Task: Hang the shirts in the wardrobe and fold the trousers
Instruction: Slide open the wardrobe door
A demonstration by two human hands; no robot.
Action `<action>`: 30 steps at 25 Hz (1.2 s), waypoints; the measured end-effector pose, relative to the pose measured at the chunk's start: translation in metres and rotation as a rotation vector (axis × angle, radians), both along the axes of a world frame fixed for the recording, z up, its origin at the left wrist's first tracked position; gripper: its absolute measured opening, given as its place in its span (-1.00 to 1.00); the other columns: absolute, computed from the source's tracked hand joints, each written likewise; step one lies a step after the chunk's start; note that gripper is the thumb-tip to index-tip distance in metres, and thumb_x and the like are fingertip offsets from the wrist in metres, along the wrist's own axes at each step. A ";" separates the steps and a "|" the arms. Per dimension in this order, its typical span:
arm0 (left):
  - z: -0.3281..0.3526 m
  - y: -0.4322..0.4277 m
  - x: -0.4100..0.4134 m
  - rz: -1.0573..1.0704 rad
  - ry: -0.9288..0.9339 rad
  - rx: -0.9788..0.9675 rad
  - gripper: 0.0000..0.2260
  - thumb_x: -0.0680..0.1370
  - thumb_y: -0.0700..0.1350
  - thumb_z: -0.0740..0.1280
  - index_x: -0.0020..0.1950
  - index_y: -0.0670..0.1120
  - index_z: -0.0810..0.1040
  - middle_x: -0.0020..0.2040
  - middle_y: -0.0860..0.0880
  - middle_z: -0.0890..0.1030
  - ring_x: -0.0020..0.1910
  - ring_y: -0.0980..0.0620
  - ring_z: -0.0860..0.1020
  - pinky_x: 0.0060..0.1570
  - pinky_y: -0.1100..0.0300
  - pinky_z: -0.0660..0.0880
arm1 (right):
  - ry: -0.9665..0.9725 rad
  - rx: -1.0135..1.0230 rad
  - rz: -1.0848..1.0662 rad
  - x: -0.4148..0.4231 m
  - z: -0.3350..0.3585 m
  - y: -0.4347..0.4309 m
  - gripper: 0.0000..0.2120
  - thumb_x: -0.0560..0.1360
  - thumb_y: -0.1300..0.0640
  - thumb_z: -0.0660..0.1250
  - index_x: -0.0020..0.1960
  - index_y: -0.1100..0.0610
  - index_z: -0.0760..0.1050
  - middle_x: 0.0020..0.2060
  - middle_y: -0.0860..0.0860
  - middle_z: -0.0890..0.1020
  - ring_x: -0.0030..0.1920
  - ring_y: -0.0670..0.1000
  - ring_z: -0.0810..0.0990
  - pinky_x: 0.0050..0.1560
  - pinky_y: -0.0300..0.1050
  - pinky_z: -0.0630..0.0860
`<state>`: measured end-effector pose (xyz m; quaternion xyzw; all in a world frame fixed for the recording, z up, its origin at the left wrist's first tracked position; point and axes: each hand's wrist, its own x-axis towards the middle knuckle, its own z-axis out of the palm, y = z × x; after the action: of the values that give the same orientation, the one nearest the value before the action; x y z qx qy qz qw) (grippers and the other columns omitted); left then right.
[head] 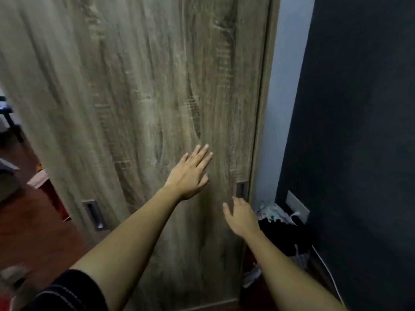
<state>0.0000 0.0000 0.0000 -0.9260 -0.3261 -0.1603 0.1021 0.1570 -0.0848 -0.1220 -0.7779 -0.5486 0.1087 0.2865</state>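
A tall wood-grain wardrobe sliding door (139, 104) fills most of the view and stands closed. My left hand (190, 173) lies flat against the door panel with its fingers straight. My right hand (241, 213) reaches toward the recessed handle (241, 189) at the door's right edge, fingers relaxed, holding nothing. A second recessed handle (95, 214) sits low on the left side of the door. No shirts or trousers are in my hands.
A dark wall (359, 131) stands at the right with a white socket (297, 206) and a white cable (325, 265). A pile of dark and light clothes (280, 227) lies in the corner by the door. Red-brown floor (33, 232) and furniture show at left.
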 end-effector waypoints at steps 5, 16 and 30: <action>-0.019 0.030 0.076 -0.086 -0.052 0.312 -0.45 0.56 0.05 -0.03 0.51 -0.14 0.13 0.51 -0.08 0.03 0.48 -0.02 -0.04 0.41 0.03 -0.01 | 0.115 -0.047 -0.060 0.038 -0.038 0.039 -0.49 0.59 -0.04 0.10 0.43 0.21 0.22 0.34 0.16 0.40 0.31 0.14 0.39 0.31 -0.03 0.36; -0.068 0.112 0.151 0.033 -0.095 0.755 -0.41 0.53 0.05 0.16 0.52 -0.11 0.14 0.53 -0.01 0.05 0.54 -0.01 -0.05 0.42 -0.01 -0.11 | 0.027 0.084 -0.176 0.064 -0.075 0.110 -0.59 0.51 -0.13 0.21 0.17 0.17 0.38 0.06 0.11 0.49 0.01 0.10 0.56 -0.09 -0.06 0.49; -0.074 0.147 0.083 -0.007 -0.205 0.915 -0.41 0.52 0.10 0.18 0.51 -0.06 0.17 0.49 0.04 0.22 0.51 0.07 0.07 0.40 0.05 -0.01 | 0.021 0.336 -0.274 -0.010 -0.089 0.142 -0.55 0.33 -0.14 0.43 -0.07 0.20 0.39 -0.17 0.13 0.52 -0.19 0.12 0.58 -0.26 -0.13 0.52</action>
<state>0.0832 0.1471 -0.0738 -0.7662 -0.2273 -0.3786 0.4668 0.1466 0.0568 -0.2110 -0.7852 -0.4451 -0.0162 0.4302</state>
